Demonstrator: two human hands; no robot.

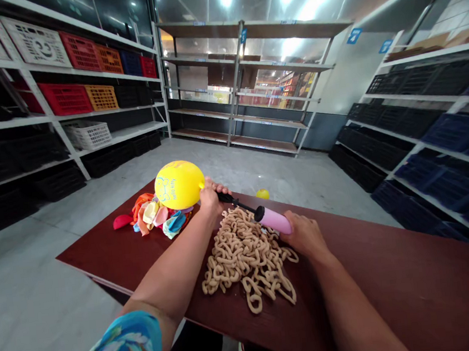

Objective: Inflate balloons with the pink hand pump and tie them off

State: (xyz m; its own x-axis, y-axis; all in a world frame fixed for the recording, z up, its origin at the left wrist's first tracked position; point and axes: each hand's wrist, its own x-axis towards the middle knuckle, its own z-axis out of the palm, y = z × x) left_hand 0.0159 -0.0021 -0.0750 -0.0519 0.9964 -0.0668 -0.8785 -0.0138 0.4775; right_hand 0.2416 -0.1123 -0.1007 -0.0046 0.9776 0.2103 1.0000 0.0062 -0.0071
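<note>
A yellow inflated balloon [180, 184] with blue print sits over the table's far left part. My left hand [211, 196] is closed at its neck and at the black end of a hand balloon pump [276, 219]. Around the pump's pink barrel my right hand [305, 234] is closed. The black rod shows between barrel and left hand. Below the pump lies a heap of tan, rope-like loops [246, 252]. A pile of uninflated balloons [155, 214] in several colours rests beneath the yellow balloon. My fingers hide the balloon's mouth.
The dark red table [379, 277] carries all this. Beyond its far edge a round yellow thing [262, 194] shows near the floor. Shelves with red crates [65, 98] stand left, a metal rack [233, 86] ahead, and shelves with dark crates [405, 124] right.
</note>
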